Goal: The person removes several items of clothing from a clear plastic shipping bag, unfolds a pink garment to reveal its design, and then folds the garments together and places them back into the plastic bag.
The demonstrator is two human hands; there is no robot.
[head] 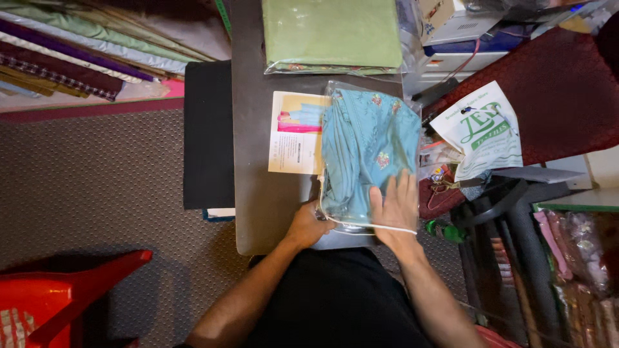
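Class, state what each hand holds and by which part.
The left hand grips the near left corner of the clear plastic bag of folded blue embroidered fabric; the right hand presses flat on top.

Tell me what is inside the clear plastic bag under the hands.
The clear plastic bag holds folded blue fabric with small embroidered flowers. The right hand lies flat on it; the left hand grips its near edge. Anything beneath the fabric is hidden.

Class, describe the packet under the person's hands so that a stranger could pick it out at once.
On the dark table, nearest the person, lies a clear plastic packet of blue embroidered cloth, right hand flat on it, left hand at its edge. The packet beyond it holds plain green cloth.
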